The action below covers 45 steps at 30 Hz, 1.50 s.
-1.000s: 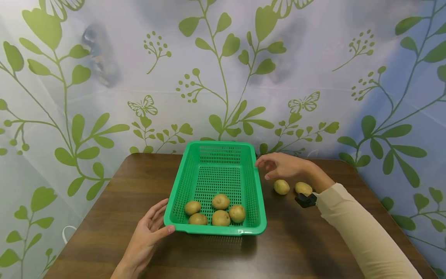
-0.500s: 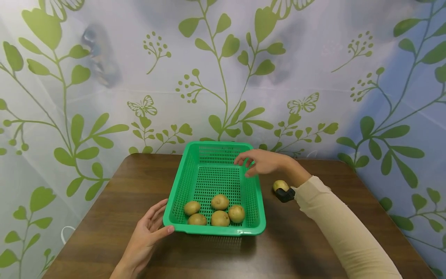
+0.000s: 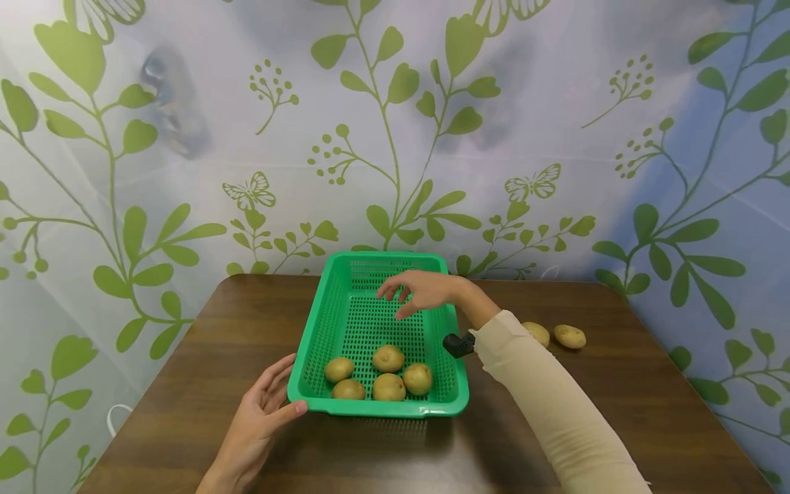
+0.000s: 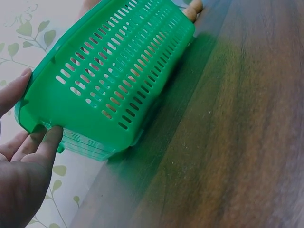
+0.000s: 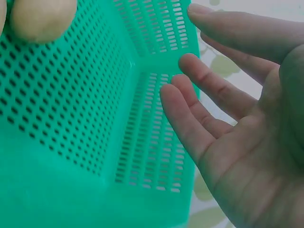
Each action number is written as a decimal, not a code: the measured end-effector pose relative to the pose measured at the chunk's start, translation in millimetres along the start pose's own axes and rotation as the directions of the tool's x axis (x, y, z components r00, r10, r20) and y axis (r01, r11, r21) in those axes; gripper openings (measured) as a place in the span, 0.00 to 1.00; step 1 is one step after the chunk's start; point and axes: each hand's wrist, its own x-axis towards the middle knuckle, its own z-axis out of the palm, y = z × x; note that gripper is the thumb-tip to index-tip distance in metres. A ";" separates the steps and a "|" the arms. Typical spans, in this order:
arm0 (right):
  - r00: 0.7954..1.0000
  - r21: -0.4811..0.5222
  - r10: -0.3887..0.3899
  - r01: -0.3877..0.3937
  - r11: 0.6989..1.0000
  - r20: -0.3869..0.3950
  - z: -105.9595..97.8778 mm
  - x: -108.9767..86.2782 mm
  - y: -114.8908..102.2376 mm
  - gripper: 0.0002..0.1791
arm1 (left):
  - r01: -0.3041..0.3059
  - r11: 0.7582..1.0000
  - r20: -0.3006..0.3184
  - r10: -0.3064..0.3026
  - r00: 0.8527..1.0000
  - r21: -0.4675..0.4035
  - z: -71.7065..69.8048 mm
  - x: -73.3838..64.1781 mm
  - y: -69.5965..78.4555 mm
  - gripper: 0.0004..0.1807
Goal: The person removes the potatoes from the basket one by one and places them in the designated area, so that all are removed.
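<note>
In the head view, the left hand [image 3: 256, 420] grips the green basket [image 3: 385, 409] at frame centre; five potatoes [image 3: 388, 387] lie inside. The right hand [image 3: 426, 290], fingers loosely bent and empty, hovers over it. Two loose potatoes [image 3: 570, 336] lie right on the table [image 3: 247, 322]. Left wrist view: thumb and fingers pinch the basket, left. Right wrist view: relaxed fingers [image 5: 180, 111], right.

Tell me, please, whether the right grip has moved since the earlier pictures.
Yes, in the head view the right grip moved left, from the right rim of the green basket to over its interior; the basket stayed put.
</note>
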 end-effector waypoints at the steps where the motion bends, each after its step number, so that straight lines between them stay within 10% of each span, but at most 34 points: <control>1: 1.000 0.010 -0.002 0.002 1.000 0.004 2.7 3.3 -0.4 0.27 | 0.000 1.000 -0.001 0.000 1.000 0.001 -0.1 -0.2 0.0 0.41; 19: 0.979 0.104 0.050 -0.072 0.992 0.196 48.3 37.2 11.6 0.30 | -0.007 1.000 0.007 0.007 1.000 -0.021 -0.4 1.0 -1.9 0.42; 30: 0.953 -0.026 0.094 -0.091 0.996 0.288 56.0 41.7 17.6 0.25 | -0.008 1.000 0.008 0.009 1.000 -0.018 -0.7 0.2 0.6 0.41; 45: 0.904 0.062 0.108 -0.147 0.987 0.414 58.7 39.5 20.8 0.18 | -0.011 1.000 0.011 0.012 1.000 -0.016 -0.5 -0.7 1.8 0.41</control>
